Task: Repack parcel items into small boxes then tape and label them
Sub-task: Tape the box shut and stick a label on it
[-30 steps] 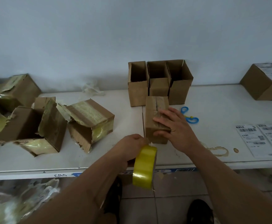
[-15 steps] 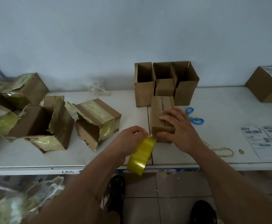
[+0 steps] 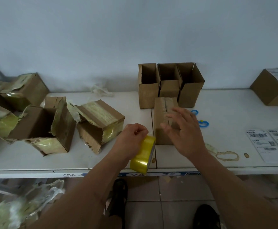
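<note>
A small closed brown box (image 3: 161, 113) lies lengthwise on the white table (image 3: 234, 116), a strip of tape along its top seam. My left hand (image 3: 131, 139) grips a yellow tape roll (image 3: 143, 154) at the box's near left corner, over the table's front edge. My right hand (image 3: 182, 131) hovers blurred over the box's near end, fingers spread and straight. Three open small boxes (image 3: 169, 85) stand in a row just behind it. Printed shipping labels (image 3: 270, 142) lie at the right.
Blue-handled scissors (image 3: 201, 119) lie right of the box. Torn, tape-covered parcel boxes (image 3: 52, 126) crowd the left of the table. A labelled box (image 3: 273, 88) sits far right. Plastic wrap (image 3: 19, 207) lies under the table, and dark shoes (image 3: 206, 217) stand on the tiled floor.
My right hand has lifted off the box top and its fingers have spread. My left hand brought the tape roll up closer to the box's near corner.
</note>
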